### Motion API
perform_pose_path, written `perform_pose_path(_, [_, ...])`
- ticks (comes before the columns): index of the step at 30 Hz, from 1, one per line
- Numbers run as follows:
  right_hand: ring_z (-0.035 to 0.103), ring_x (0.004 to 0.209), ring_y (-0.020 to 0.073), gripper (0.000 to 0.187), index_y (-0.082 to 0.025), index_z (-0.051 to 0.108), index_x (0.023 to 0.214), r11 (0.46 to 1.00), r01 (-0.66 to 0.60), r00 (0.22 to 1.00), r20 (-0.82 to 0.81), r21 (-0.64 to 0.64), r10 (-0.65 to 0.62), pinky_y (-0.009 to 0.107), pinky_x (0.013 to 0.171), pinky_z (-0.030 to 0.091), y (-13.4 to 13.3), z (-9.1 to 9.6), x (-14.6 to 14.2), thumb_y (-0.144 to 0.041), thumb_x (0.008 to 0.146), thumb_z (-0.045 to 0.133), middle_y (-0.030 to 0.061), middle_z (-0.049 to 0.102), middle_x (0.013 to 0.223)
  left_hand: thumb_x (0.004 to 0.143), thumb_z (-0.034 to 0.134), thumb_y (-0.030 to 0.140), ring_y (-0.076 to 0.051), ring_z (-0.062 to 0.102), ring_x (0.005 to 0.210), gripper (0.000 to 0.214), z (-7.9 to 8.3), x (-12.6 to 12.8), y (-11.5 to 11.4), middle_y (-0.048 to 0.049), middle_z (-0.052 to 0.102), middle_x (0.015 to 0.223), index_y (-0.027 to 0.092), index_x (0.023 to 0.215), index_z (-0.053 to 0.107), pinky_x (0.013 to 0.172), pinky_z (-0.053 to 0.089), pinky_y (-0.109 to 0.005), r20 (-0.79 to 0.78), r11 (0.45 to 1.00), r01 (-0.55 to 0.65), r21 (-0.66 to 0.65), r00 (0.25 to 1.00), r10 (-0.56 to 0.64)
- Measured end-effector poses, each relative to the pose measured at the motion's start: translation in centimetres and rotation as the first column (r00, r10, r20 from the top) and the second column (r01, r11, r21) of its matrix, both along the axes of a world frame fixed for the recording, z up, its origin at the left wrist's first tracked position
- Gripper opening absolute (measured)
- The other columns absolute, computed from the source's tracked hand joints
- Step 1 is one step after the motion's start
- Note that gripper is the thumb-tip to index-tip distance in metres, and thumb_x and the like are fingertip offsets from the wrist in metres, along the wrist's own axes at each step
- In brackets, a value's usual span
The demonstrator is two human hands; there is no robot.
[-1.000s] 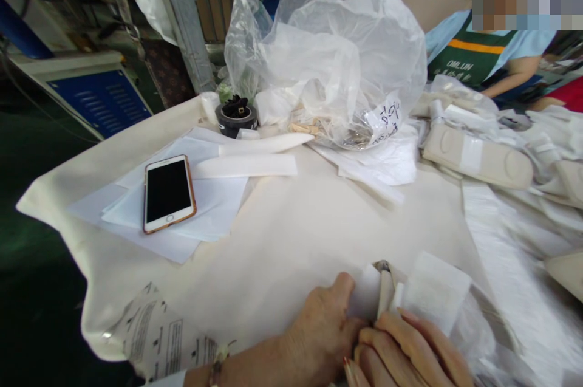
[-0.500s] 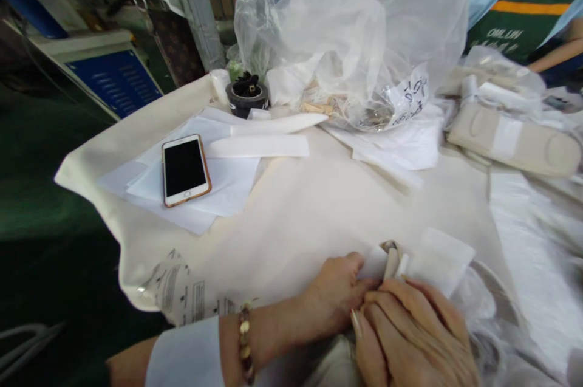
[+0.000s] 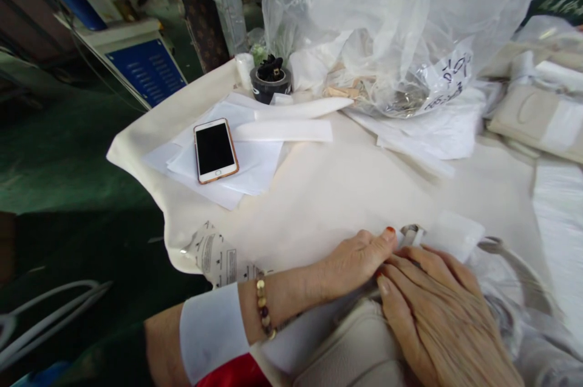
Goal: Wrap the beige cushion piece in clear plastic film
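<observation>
A beige leather bag [image 3: 359,344] lies at the bottom of the head view, with a curved strap [image 3: 514,265] on its right. My left hand [image 3: 357,259], a beaded bracelet on its wrist, is closed at the bag's upper edge, thumb on top; its other fingers are hidden. Overlapping it, my right hand [image 3: 441,308] has its fingers pressed together and curled over the same spot. Just beyond the fingertips, a small strap end with a metal fitting [image 3: 412,232] shows beside a white wrapping sheet [image 3: 455,235].
A phone [image 3: 215,150] rests on white paper sheets [image 3: 262,162]. Black tape [image 3: 270,83] stands behind it, near a big clear plastic bag [image 3: 382,16]. Wrapped beige bags [image 3: 537,107] are stacked at right. The cloth-covered table's [image 3: 136,150] left edge drops to a dark floor.
My view has shifted, so the table items appear further right and slightly higher. My left thumb has come up, and more of the beige bag shows below my hands.
</observation>
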State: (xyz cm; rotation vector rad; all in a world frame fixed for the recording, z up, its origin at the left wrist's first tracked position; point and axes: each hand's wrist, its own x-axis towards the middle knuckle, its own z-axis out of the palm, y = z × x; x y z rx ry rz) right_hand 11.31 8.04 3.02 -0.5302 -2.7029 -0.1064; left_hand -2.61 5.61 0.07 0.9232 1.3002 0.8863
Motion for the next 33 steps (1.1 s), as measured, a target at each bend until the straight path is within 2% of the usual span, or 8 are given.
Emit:
perform_pose_path(4, [0.053,0.085,0.0269,0.049,-0.015,0.069,0.077,1.0,0.008,0.999,0.032,-0.025,-0.008,0.045,0.085,0.037,0.0,0.2,-0.3,-0.017,0.095,0.023,0.0086,0.069,0.08,0.088,0.04,0.047,-0.024,0.054,0.106,0.049,0.7,-1.7,-3.1,-0.0116,0.061,0.111,0.013,0.124,0.046,0.096,0.039,-0.041,-0.039,0.997,0.03,-0.065,0.999,-0.032])
perform_pose_path(8, [0.052,0.083,0.0253,0.048,-0.018,0.066,0.072,0.999,0.004,1.0,0.019,-0.05,-0.003,0.044,0.085,0.036,-0.3,0.3,-0.5,-0.016,0.095,0.024,0.0063,0.069,0.079,0.081,0.039,0.009,-0.018,0.058,0.105,0.042,0.5,-4.4,-9.0,-0.0085,0.063,0.114,0.017,0.12,0.052,0.095,0.044,-0.033,-0.155,0.981,0.133,0.142,0.982,-0.111])
perform_pose_path(13, [0.052,0.081,0.0243,0.047,-0.018,0.065,0.071,0.998,0.012,1.0,0.02,-0.062,-0.01,0.043,0.085,0.036,-0.3,0.6,-0.7,-0.018,0.096,0.025,0.0068,0.068,0.078,0.077,0.045,-0.001,-0.022,0.04,0.129,0.057,0.5,-7.0,-13.9,-0.0108,0.037,0.145,0.022,0.128,0.047,0.102,0.04,-0.033,-0.422,0.81,0.524,0.264,0.818,-0.391])
perform_pose_path(16, [0.053,0.083,0.0254,0.047,-0.017,0.066,0.073,0.999,0.002,1.0,0.02,-0.04,-0.001,0.044,0.084,0.036,-0.2,0.5,-0.7,-0.018,0.095,0.026,0.0078,0.069,0.08,0.087,0.047,0.007,-0.023,0.037,0.131,0.048,1.2,-7.7,-14.0,-0.0129,0.031,0.147,0.02,0.133,0.042,0.102,0.039,-0.032,-0.543,0.735,0.638,0.23,0.711,-0.447])
perform_pose_path(19, [0.053,0.085,0.0257,0.047,-0.016,0.068,0.075,1.0,0.004,1.0,0.022,-0.028,-0.004,0.044,0.086,0.036,-0.3,0.3,-0.6,-0.018,0.095,0.026,0.008,0.07,0.082,0.094,0.037,0.012,-0.019,0.046,0.124,0.035,1.9,-7.8,-13.0,-0.0141,0.047,0.137,0.012,0.127,0.048,0.1,0.041,-0.025,-0.68,0.66,0.686,0.306,0.643,-0.352])
perform_pose_path(23, [0.054,0.086,0.0255,0.047,-0.015,0.069,0.077,0.999,0.025,1.0,0.012,-0.033,-0.024,0.045,0.087,0.036,-0.5,0.1,-0.3,-0.02,0.096,0.026,0.0089,0.07,0.084,0.093,0.033,0.006,-0.019,0.059,0.107,0.03,1.7,-7.3,-11.2,-0.0191,0.063,0.115,0.001,0.105,0.06,0.095,0.046,-0.025,-0.799,0.478,0.767,0.429,0.569,-0.196])
perform_pose_path(29, [0.055,0.09,0.0271,0.047,-0.016,0.07,0.079,1.0,0.008,1.0,0.008,-0.024,-0.008,0.047,0.088,0.036,-0.3,0.5,0.7,-0.019,0.095,0.026,0.0092,0.071,0.089,0.091,0.039,0.009,-0.016,0.06,0.084,0.023,1.2,-6.5,-9.4,-0.0121,0.067,0.101,0.01,0.096,0.061,0.081,0.05,-0.025,-0.886,0.295,0.878,0.376,0.434,-0.162])
perform_pose_path(33, [0.055,0.095,0.0266,0.039,-0.019,0.07,0.085,0.995,-0.091,0.995,0.039,-0.037,0.093,0.045,0.089,0.036,0.4,0.8,1.4,-0.019,0.093,0.032,0.005,0.071,0.099,0.091,0.041,0.015,-0.016,0.054,0.068,0.021,1.2,-5.6,-8.2,-0.0075,0.064,0.078,0.011,0.084,0.06,0.067,0.048,-0.029,-0.856,0.293,0.873,0.389,0.46,-0.234])
